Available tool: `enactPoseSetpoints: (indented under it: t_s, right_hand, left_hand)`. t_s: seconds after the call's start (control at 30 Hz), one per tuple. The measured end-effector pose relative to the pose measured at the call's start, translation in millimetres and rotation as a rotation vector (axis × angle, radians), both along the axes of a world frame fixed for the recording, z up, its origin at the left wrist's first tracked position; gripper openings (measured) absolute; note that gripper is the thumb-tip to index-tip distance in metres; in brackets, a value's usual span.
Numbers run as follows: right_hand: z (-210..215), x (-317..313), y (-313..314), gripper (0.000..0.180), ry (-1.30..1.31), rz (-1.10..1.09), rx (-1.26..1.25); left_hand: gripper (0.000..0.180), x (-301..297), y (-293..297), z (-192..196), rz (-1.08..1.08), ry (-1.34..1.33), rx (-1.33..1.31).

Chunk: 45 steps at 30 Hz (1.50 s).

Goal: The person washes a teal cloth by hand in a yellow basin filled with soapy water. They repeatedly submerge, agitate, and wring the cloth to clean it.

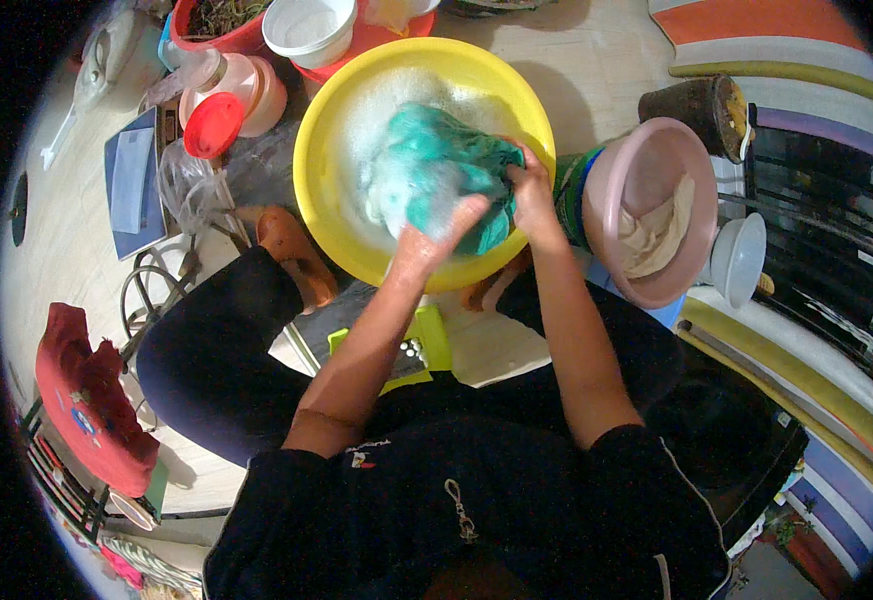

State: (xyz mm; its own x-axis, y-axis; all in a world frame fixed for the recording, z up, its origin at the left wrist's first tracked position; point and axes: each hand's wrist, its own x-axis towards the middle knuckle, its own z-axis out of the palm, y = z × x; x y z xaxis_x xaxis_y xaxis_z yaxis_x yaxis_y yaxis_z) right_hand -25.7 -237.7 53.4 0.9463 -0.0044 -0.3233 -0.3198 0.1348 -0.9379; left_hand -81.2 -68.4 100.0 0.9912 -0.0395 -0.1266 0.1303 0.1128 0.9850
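Observation:
A yellow basin (308, 175) of white suds (361, 120) stands in front of me. A wet teal-green cloth (438, 135) lies bunched in the basin, with foam over its near left part. My left hand (436, 238) grips the cloth's near side, thumb on top, some fingers hidden in cloth and suds. At the cloth's right edge, my right hand (533, 195) is closed on a fold, close to the basin's right rim.
To the right, a pink tub (611, 215) holds a cream cloth (661, 235); a white bowl (738, 262) sits beside it. A dark pot (681, 110) stands farther back. Left are a red lid (213, 125) and a clear plastic bag (191, 185). A white bowl (306, 35) is behind the basin.

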Motion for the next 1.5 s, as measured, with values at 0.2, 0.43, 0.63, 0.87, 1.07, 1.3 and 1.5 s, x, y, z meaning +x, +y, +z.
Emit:
enactPoseSetpoints:
  t_s: [0.2,0.43,0.63,0.87,1.07,1.3,1.5]
  right_hand:
    - [-14.1,-7.7,22.8,0.059,-0.277,-0.023,-0.637]
    - [-22.1,-7.6,62.3,0.068,-0.158,0.123,-1.324]
    - [-73.7,-6.7,45.5,0.045,0.379,0.099,-0.654]
    - [-81.4,8.2,3.8,0.042,0.259,0.048,-0.28]
    - [56.7,-37.4,64.8,0.041,-0.438,0.167,-0.691]
    - [28.6,3.0,94.5,0.036,-0.329,0.094,-0.96]
    - [12.4,3.2,79.4,0.031,-0.3,0.066,-0.698]
  left_hand:
    - [0.056,33.5,6.6,-40.3,0.262,0.244,-0.203]
    - [0.076,97.2,1.6,-93.2,0.393,0.539,-0.352]
    - [0.046,92.3,-6.2,-172.4,-0.165,0.409,0.788]
    - [0.048,93.1,-15.4,-176.5,0.105,0.588,-0.203]
    - [0.048,105.9,8.9,-113.3,0.239,0.538,-1.53]
    - [0.026,72.7,-31.1,-81.9,0.714,0.669,-0.948]
    - [0.024,79.1,-0.1,-82.7,0.327,0.679,-1.152]
